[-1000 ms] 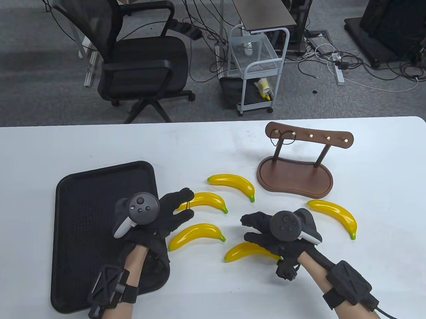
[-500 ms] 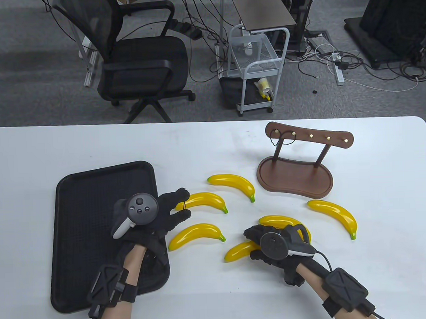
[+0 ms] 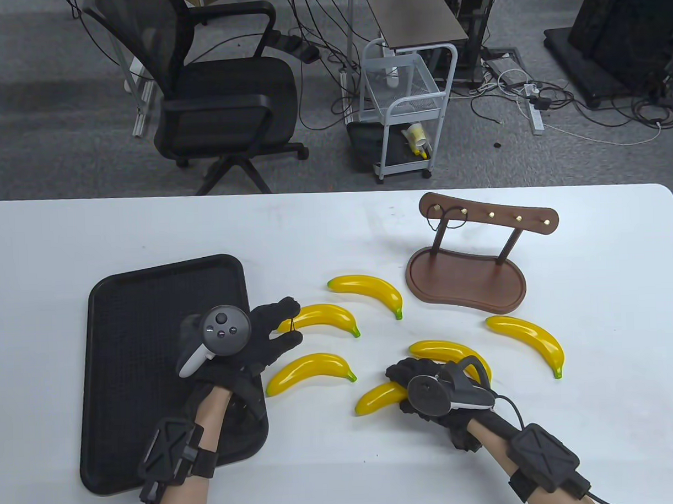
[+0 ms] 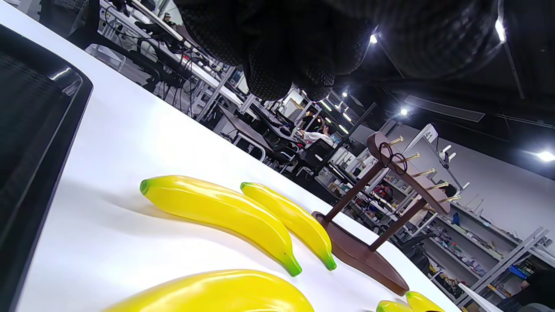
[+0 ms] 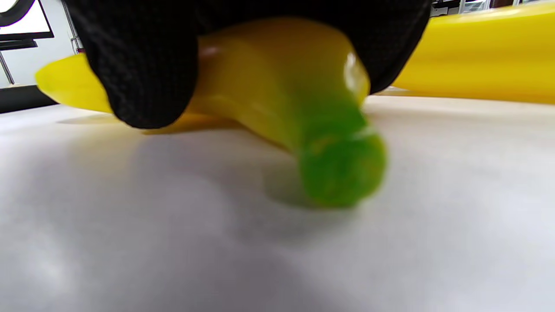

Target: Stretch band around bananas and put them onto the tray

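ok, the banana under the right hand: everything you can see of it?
The banana is glossy yellow, plastic-looking, curved, with a green tip toward the wrist camera. It lies on the white table near the front edge, and a second banana lies just behind it. The right hand grips its right half, fingers curled over it; only the left end shows from above.

This is an office lab. Behind the white desk [image 3: 336, 230] stand a black office chair [image 3: 221, 96] and a white wire cart [image 3: 406, 112] on grey carpet, with loose cables [image 3: 535, 99] beside the cart. The left wrist view shows workstations and shelving racks [image 4: 490, 255] beyond the desk.
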`<state>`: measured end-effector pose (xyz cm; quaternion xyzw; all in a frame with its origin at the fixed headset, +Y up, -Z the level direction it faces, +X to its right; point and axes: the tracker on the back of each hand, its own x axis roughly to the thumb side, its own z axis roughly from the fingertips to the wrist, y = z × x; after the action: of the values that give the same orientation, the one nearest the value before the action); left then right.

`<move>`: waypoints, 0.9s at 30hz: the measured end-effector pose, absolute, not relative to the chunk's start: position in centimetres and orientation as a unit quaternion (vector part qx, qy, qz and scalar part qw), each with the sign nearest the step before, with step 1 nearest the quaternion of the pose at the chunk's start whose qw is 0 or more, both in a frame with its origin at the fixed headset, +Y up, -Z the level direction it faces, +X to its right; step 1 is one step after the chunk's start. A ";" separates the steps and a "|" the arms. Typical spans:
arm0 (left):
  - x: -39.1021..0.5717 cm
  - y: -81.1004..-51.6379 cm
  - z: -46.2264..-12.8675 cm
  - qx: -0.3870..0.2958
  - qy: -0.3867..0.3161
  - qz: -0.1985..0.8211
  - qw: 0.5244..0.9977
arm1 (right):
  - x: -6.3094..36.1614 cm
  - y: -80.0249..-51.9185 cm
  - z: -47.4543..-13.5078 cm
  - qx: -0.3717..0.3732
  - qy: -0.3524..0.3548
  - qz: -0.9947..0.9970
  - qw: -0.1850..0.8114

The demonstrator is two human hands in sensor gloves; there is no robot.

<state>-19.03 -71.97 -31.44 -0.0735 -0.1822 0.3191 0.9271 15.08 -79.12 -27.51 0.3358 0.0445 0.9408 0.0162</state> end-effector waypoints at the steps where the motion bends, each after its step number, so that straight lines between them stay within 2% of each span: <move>1: -19.0 -72.0 -31.4 -0.073 -0.183 0.318 0.927 | 15.1 -79.1 -27.5 0.337 0.040 0.940 0.019; 9: -18.9 -72.0 -31.4 -0.075 -0.188 0.319 0.926 | 15.2 -78.6 -27.8 0.336 0.034 0.941 0.032; 15: -18.8 -71.9 -31.5 -0.074 -0.189 0.323 0.924 | 16.0 -77.2 -28.5 0.320 0.019 0.945 0.065; 27: -18.7 -72.0 -31.4 -0.074 -0.191 0.321 0.924 | 19.9 -74.4 -30.2 0.253 -0.026 0.962 0.102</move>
<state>-18.70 -71.97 -31.42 -0.0739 -0.1915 0.3214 0.9244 19.92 -74.41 -30.16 0.2527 -0.0262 0.9618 0.1018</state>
